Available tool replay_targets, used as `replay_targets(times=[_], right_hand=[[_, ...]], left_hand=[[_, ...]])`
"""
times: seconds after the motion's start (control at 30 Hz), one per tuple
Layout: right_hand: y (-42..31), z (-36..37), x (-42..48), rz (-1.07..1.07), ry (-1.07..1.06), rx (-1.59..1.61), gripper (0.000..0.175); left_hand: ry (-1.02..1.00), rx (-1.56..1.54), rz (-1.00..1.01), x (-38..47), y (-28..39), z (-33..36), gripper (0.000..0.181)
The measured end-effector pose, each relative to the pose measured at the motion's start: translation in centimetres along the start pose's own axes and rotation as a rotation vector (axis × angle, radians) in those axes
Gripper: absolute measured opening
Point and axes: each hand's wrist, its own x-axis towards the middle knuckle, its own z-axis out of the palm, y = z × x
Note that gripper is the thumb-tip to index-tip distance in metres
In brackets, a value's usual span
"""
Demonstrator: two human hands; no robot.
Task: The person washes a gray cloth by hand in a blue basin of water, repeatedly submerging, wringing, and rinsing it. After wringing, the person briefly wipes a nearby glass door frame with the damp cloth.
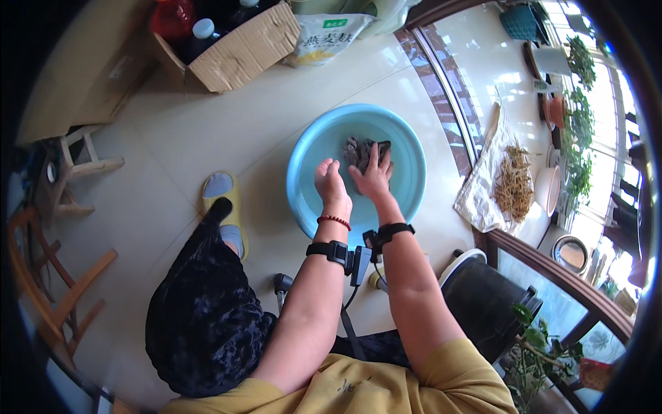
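A light-blue plastic basin (296,155) of water stands on the floor before me. In its far right part lies a crumpled dark grey cloth (352,151). My right hand (373,173) is over the cloth with its fingers spread; it seems to rest on it without gripping. To the left of the cloth, apart from it, my left hand (331,183) hovers above the basin. Its fingers curl inward and nothing shows in them, though the inside of the curl is partly hidden. A red bead bracelet and black straps circle my wrists.
A cardboard box (245,52) of bottles and a printed bag (328,39) stand beyond the basin. Dried plant stalks (513,183) lie on a white sack at right. A black bucket (483,297) is near my right elbow, wooden stools (85,165) at left.
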Motion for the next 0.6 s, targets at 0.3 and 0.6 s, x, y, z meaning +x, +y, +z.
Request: replay_targets(times=[0.3,0.6], right_hand=[[-1.5,2.5,0.2,0.033,-0.172,-0.340,0.110],[4.7,1.6,1.7,0.400,0.153,0.483,0.045]], left_hand=[[-0.014,0.079,-0.017,2.3,-1.4,-2.6,0.043],[-0.140,0.028,-0.144,1.7,-3.3,-2.2,0.051]])
